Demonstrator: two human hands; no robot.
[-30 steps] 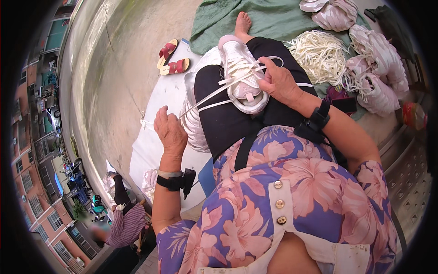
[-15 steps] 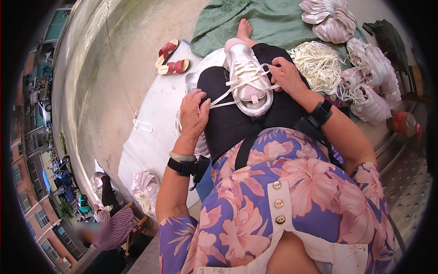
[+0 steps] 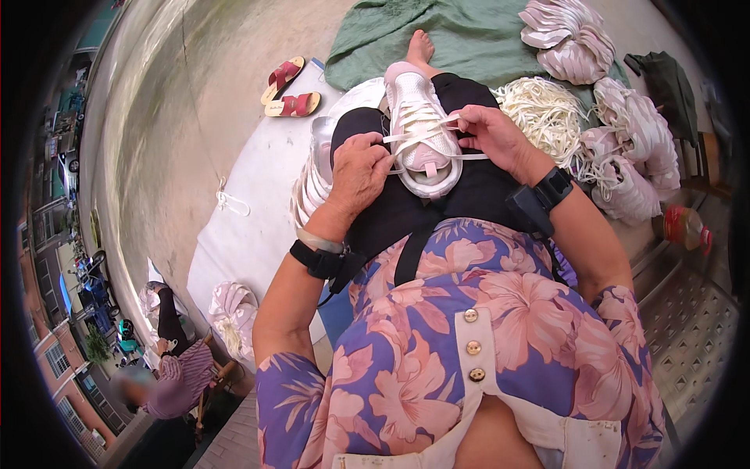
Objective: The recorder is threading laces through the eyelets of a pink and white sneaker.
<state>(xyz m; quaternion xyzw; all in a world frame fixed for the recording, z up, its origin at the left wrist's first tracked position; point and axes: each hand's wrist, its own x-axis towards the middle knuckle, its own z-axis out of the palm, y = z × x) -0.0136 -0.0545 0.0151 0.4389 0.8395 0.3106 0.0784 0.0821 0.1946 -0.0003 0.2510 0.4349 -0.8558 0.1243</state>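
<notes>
A pale pink and white sneaker rests on my lap between my black-clad thighs, its toe pointing away from me. Flat white shoelace crosses its front, with ends running out to both sides. My left hand is on the shoe's left side, fingers pinched on one lace end. On the other side my right hand pinches the lace between thumb and forefinger, close to the eyelets. A second lace strand passes below the right fingers toward the right thigh.
A heap of loose white laces lies right of my leg. Bundled sneaker uppers sit beyond it, near a red-capped bottle. Red sandals stand at upper left. A green cloth lies under my bare foot. Another person sits at lower left.
My left hand has moved right and up, closer to the shoe. The right hand has shifted slightly, and the lace loop it held now lies flatter across the shoe.
</notes>
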